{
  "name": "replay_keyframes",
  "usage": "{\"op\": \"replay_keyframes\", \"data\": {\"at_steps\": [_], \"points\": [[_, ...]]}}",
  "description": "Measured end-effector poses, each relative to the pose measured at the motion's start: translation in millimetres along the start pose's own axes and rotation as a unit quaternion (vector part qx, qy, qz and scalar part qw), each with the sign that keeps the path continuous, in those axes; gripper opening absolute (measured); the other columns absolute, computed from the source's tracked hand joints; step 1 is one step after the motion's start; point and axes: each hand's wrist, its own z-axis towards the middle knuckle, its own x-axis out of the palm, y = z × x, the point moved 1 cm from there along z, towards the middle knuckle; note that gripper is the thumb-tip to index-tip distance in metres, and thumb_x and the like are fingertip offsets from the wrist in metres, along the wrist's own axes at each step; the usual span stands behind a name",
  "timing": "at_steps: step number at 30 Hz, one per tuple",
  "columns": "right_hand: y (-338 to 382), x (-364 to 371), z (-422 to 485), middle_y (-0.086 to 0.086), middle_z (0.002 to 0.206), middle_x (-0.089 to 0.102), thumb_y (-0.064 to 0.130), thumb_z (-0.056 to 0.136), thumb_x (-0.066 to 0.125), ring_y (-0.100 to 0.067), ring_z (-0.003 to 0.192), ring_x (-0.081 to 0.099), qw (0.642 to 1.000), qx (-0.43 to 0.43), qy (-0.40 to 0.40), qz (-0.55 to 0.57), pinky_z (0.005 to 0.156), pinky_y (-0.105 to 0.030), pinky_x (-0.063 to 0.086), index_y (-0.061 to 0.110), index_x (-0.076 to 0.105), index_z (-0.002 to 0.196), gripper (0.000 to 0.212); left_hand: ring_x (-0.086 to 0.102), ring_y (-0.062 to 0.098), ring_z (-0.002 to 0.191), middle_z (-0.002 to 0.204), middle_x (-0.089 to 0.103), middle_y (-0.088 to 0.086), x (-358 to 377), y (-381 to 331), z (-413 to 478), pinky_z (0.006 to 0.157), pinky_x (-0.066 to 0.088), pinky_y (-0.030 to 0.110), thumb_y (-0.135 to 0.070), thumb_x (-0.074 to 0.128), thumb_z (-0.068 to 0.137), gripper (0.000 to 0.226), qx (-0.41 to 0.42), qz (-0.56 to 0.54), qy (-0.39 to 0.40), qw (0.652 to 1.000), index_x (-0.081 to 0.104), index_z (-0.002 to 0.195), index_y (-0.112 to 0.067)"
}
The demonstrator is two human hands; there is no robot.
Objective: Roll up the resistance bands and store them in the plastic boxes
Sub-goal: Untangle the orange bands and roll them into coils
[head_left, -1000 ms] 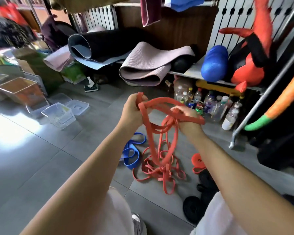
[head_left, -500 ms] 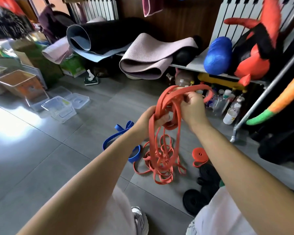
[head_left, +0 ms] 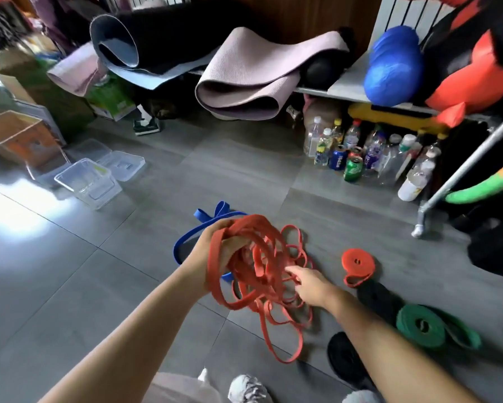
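Nearest, a white shoe rests on the grey floor. Just beyond the right forearm lie the finished coils: a black roll, a green roll and, farther out, a small red roll. They sit flat and close together, probably parked within reach until they go into a box.

Between them is the work in hand. The left hand is raised off the floor with its fingers curled round several loops of the red band tangle. This gathers the wide loops so the rest hangs down and trails onto the tiles. The right hand reaches in from the side with its fingertips among the strands. Whether they pinch one or only hook it I cannot tell, as the loops cross over them. It looks like a search for a free end before any rolling can start, so this band is nowhere near stored.

Behind the left hand a loose blue band lies unrolled on the floor.

Farther left stands an open clear plastic box with its lids beside it, well apart from the rolls. At the back, bottles and cans cluster under a shelf carrying rolled mats.
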Motion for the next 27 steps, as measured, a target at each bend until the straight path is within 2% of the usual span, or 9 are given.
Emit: {"op": "replay_keyframes", "data": {"at_steps": [2, 5, 7, 12, 15, 17, 19, 22, 27], "points": [[9, 26, 23, -0.005, 0.145, 0.037, 0.004, 0.089, 0.041, -0.030, 0.122, 0.049, 0.996, -0.029, 0.051, -0.068, 0.101, -0.036, 0.040, 0.035, 0.027, 0.145, 0.065, 0.053, 0.020, 0.056, 0.062, 0.057, 0.007, -14, 1, 2, 0.058, 0.044, 0.033, -0.006, 0.060, 0.076, 0.019, -0.002, 0.004, 0.001, 1.000, 0.059, 0.089, 0.007], [27, 53, 57, -0.005, 0.124, 0.055, 0.046, 0.088, 0.050, -0.025, 0.110, 0.055, 0.975, -0.119, 0.059, -0.178, 0.092, -0.035, 0.040, 0.035, 0.048, 0.129, 0.043, 0.047, 0.021, 0.057, 0.061, 0.051, 0.006, -30, -1, 6, 0.057, 0.041, 0.031, -0.010, 0.057, 0.070, 0.027, -0.004, -0.020, 0.010, 1.000, 0.052, 0.085, 0.012], [38, 60, 73, -0.008, 0.110, 0.062, 0.036, 0.090, 0.051, -0.027, 0.106, 0.058, 0.962, -0.140, 0.100, -0.214, 0.089, -0.033, 0.044, 0.021, 0.061, 0.115, 0.031, 0.051, 0.019, 0.058, 0.061, 0.053, 0.003, -36, -2, 11, 0.057, 0.045, 0.032, -0.013, 0.060, 0.071, 0.024, -0.008, -0.022, -0.004, 1.000, 0.056, 0.087, 0.005], [34, 41, 86, -0.010, 0.117, 0.063, 0.023, 0.088, 0.055, -0.032, 0.108, 0.060, 0.969, -0.084, 0.098, -0.212, 0.082, -0.032, 0.047, 0.011, 0.058, 0.113, 0.028, 0.054, 0.016, 0.059, 0.065, 0.058, 0.003, -49, 15, 26, 0.057, 0.048, 0.028, -0.012, 0.069, 0.081, 0.020, -0.040, 0.071, -0.032, 0.996, 0.060, 0.095, 0.000], [27, 19, 80, -0.003, 0.108, 0.063, 0.024, 0.085, 0.057, -0.026, 0.104, 0.058, 0.984, -0.103, 0.064, -0.129, 0.073, -0.026, 0.038, 0.018, 0.060, 0.104, 0.019, 0.053, 0.008, 0.053, 0.066, 0.057, 0.003, -52, 38, 43, 0.053, 0.045, 0.021, -0.006, 0.063, 0.087, 0.017, -0.060, 0.144, -0.040, 0.987, 0.059, 0.100, 0.003], [29, 3, 70, 0.007, 0.082, 0.060, 0.022, 0.080, 0.061, -0.020, 0.085, 0.057, 0.989, -0.124, 0.047, -0.062, 0.065, -0.025, 0.035, 0.029, 0.056, 0.082, 0.009, 0.054, 0.012, 0.059, 0.071, 0.059, 0.005, -54, 53, 55, 0.057, 0.046, 0.025, -0.010, 0.064, 0.086, 0.019, -0.064, 0.205, -0.043, 0.976, 0.061, 0.099, 0.004], [28, -10, 62, 0.012, 0.069, 0.051, 0.016, 0.076, 0.063, -0.013, 0.070, 0.051, 0.993, -0.114, 0.031, -0.012, 0.057, -0.021, 0.035, 0.031, 0.050, 0.073, 0.020, 0.055, 0.018, 0.067, 0.076, 0.060, 0.007, -54, 66, 64, 0.066, 0.048, 0.032, -0.019, 0.066, 0.086, 0.019, -0.089, 0.275, -0.028, 0.957, 0.063, 0.091, -0.001], [30, -32, 49, 0.009, 0.069, 0.055, 0.007, 0.075, 0.066, -0.011, 0.066, 0.049, 0.983, -0.118, 0.011, 0.137, 0.061, -0.021, 0.040, 0.030, 0.054, 0.077, 0.026, 0.054, 0.017, 0.069, 0.076, 0.060, 0.005, -50, 75, 69, 0.070, 0.049, 0.032, -0.020, 0.064, 0.086, 0.014, -0.129, 0.330, -0.008, 0.935, 0.059, 0.077, -0.010], [36, -74, 26, -0.004, 0.080, 0.067, 0.009, 0.061, 0.062, -0.014, 0.072, 0.060, 0.940, -0.124, 0.007, 0.317, 0.070, -0.027, 0.049, 0.016, 0.061, 0.085, 0.025, 0.060, 0.020, 0.077, 0.085, 0.062, 0.006, -42, 75, 65, 0.078, 0.054, 0.035, -0.024, 0.059, 0.087, 0.012, -0.187, 0.332, -0.015, 0.924, 0.058, 0.079, -0.016]]}}
